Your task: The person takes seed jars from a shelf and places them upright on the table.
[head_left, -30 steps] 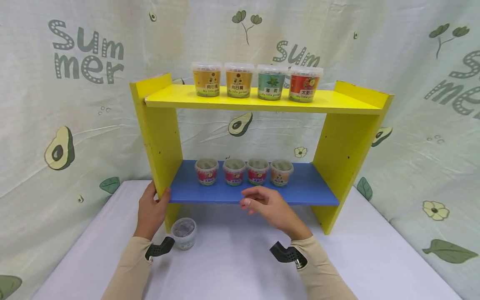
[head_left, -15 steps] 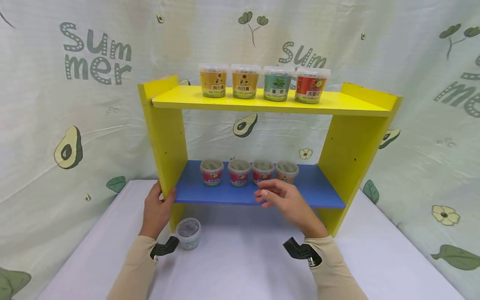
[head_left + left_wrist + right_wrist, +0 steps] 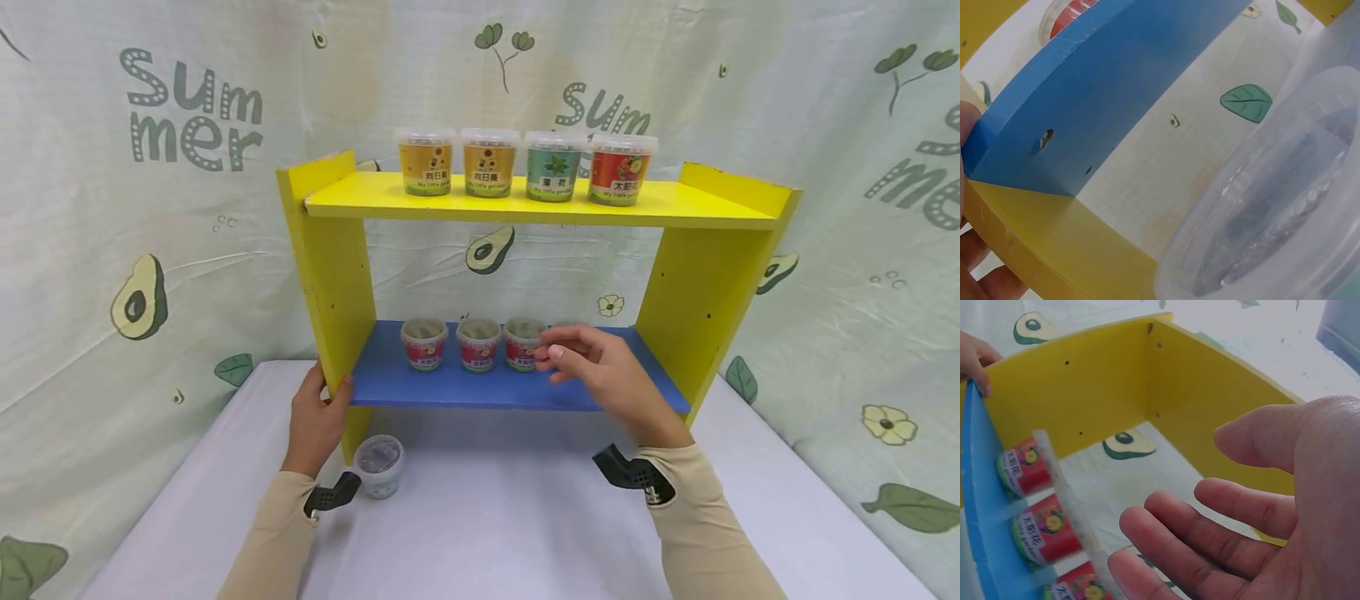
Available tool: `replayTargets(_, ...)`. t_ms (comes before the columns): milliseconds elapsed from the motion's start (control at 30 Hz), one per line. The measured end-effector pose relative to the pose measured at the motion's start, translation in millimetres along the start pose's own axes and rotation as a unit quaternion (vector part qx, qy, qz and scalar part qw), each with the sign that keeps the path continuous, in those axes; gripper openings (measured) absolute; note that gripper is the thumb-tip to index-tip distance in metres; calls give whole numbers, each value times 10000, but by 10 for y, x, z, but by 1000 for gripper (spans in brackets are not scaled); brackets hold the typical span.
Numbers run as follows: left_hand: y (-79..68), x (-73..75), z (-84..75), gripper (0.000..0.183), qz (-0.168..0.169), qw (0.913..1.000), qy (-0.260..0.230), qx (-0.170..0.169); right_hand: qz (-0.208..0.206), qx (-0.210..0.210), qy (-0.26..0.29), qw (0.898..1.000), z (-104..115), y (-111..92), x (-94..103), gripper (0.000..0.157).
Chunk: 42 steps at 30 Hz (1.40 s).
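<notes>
In the head view my left hand (image 3: 315,421) grips the front edge of the left side panel (image 3: 318,283) of a yellow and blue shelf, beside the blue lower board (image 3: 480,390). My right hand (image 3: 611,375) hovers in front of that board with fingers spread and loosely bent, holding nothing. It mostly hides a cup (image 3: 567,326). Red-labelled tubs stand to its left: one at the left (image 3: 424,345), a middle one (image 3: 478,345) and the nearest (image 3: 522,343). The right wrist view shows the open palm (image 3: 1266,550) near those tubs.
Several lidded tubs line the yellow top board (image 3: 555,214), including a green one (image 3: 553,167) and a red one (image 3: 620,171). A clear-lidded tub (image 3: 379,467) stands on the white table (image 3: 495,517) by the left panel's foot. Printed cloth (image 3: 210,208) hangs behind.
My right hand has moved to the right and slightly up, from before the third tub to before the fourth. My left hand keeps its grip on the panel. The head view has shifted slightly.
</notes>
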<state>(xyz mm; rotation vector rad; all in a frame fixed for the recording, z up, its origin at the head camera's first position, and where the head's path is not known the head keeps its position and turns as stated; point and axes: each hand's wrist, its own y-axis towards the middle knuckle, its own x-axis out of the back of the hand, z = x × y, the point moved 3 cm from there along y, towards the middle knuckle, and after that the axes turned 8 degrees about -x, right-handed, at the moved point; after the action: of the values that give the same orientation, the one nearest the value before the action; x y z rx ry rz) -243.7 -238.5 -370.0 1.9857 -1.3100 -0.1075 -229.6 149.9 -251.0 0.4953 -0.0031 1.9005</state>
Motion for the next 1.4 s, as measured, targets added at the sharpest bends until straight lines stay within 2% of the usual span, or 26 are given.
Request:
replayTargets(200, -19, -29, -3, 48, 19, 10000, -6, -32, -258, 175, -362, 9989, 147, -55, 199, 38)
replayTargets(333, -22, -32, -4, 48, 56, 10000, -15, 71, -415, 253, -546, 9973, 227, -75, 302, 38)
replayTargets(633, 22, 15, 3, 47, 32, 9999, -14, 142, -632, 536, -586, 9948, 475, -70, 432, 36)
replayTargets(967, 18, 27, -23, 48, 60, 9999, -9, 113, -857, 966, 349, 9910, 780, -165, 728, 35)
replayTargets(1233, 14, 19, -27, 48, 59, 10000, -21, 26, -746, 1152, 462, 9895, 1001, -211, 835, 35)
replayTargets(1400, 22, 27, -21, 47, 38, 10000, 34, -55, -723, 1370, 877, 9840, 1143, -200, 948, 37)
